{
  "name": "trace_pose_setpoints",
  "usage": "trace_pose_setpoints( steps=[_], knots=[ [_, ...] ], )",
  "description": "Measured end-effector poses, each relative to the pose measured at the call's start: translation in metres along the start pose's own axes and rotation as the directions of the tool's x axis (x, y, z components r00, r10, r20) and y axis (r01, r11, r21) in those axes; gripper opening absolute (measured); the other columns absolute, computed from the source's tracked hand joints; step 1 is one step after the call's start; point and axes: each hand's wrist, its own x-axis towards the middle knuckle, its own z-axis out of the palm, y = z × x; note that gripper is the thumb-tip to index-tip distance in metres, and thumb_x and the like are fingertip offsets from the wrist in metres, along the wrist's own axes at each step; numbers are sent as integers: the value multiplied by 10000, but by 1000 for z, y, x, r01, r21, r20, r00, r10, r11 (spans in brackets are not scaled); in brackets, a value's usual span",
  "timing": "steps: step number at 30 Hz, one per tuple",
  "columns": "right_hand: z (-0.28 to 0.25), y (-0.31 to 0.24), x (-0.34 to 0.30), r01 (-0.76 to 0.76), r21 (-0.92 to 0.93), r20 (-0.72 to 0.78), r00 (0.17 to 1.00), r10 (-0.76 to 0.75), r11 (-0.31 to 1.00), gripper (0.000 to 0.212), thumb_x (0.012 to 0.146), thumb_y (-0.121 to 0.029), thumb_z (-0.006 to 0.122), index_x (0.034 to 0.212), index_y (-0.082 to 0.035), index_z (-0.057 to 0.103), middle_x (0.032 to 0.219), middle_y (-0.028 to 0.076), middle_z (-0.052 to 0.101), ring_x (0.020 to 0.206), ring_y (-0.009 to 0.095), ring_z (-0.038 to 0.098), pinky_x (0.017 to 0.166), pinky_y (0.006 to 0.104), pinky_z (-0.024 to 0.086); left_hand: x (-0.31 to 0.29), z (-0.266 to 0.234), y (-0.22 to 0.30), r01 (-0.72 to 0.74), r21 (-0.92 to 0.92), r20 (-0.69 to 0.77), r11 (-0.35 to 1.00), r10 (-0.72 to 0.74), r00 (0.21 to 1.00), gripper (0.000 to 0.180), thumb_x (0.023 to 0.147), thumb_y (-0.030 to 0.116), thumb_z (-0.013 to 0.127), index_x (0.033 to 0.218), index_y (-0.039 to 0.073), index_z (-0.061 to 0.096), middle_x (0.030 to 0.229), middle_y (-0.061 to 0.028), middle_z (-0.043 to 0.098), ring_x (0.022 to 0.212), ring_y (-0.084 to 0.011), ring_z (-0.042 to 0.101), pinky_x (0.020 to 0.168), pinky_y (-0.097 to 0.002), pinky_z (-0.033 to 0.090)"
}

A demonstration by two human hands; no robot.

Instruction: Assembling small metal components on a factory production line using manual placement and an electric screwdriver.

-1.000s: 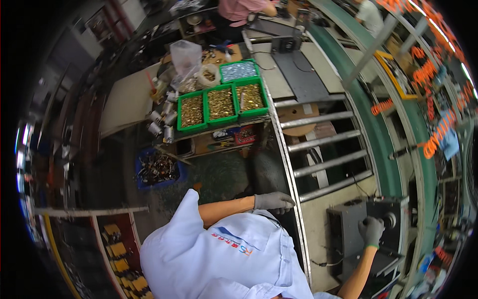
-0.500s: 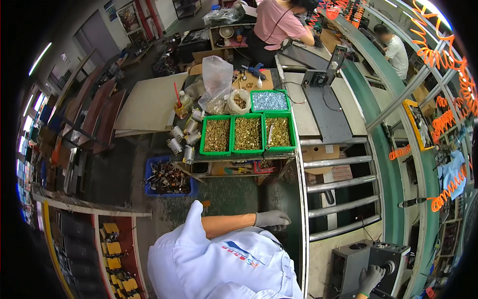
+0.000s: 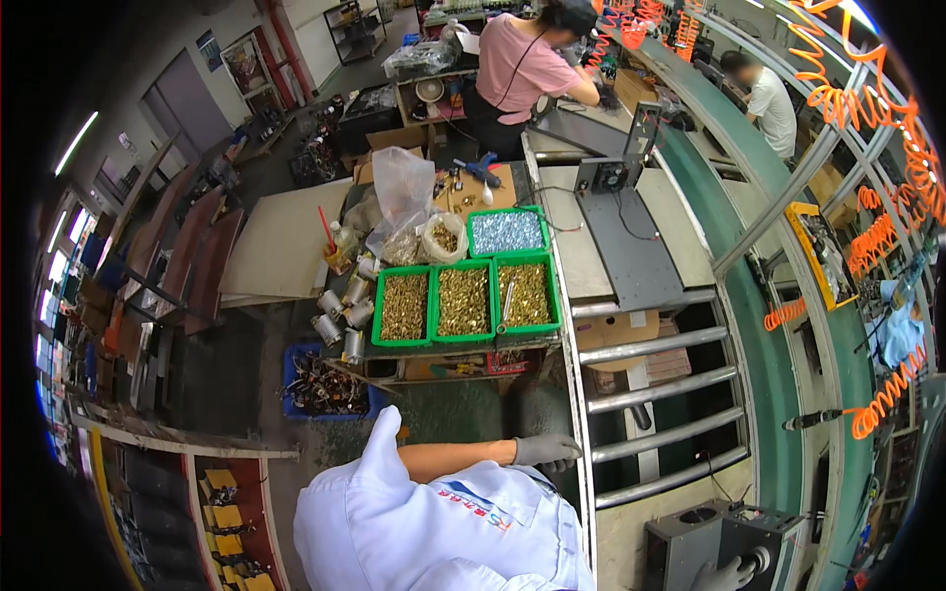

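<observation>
My left hand [image 3: 547, 451], in a grey glove, hangs in front of my body beside the white rail of the conveyor. Its fingers are curled together, and whatever may be in them is hidden. At the lower right, my right hand [image 3: 724, 575], also gloved in grey, has its fingers closed at a round silver part [image 3: 757, 559]. That part sits on the face of a dark grey metal box [image 3: 698, 542], which has a round opening on top. The picture's lower edge cuts off part of the right hand.
Green bins of brass-coloured screws [image 3: 463, 300] and a green bin of silver pieces [image 3: 507, 232] stand on the bench ahead. Several metal cylinders [image 3: 327, 329] lie beside them. Steel rollers [image 3: 665, 433] run right of the rail. Orange coiled hoses [image 3: 877, 419] hang right. A person [image 3: 522, 74] works beyond.
The bench and bins have shifted left and downward in view as my head moved. My left hand has come nearer the rail; my right hand sits lower in view, still at the silver part.
</observation>
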Motion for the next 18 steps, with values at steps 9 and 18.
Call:
trace_pose_setpoints(
  steps=[9, 18],
  knots=[
    [-4, -5, 12, -128, -147, 305, 937, 168, 981, 678, 766, -388, 733, 1367, -151, 526, 1544, 147, 295, 1413, 464, 253, 1011, 590, 462, 65, -2, 46, -8, 156, -26, 988, 12, 1000, 299, 967, 271, 569, 1123, 37, 669, 866, -26, 647, 693, -104, 593, 614, -254, 507],
    [-3, -29, 31, -276, -91, 314, 904, 291, 957, 779, 686, -75, 751, 1406, -97, 454, 1556, 152, 278, 1426, 393, 287, 1017, 457, 505, 116, -8, 78, 44, 137, 27, 990, -48, 998, 334, 984, 251, 541, 1203, 15, 628, 967, -62, 670, 770, -137, 655, 648, -287, 545]
  ],
)
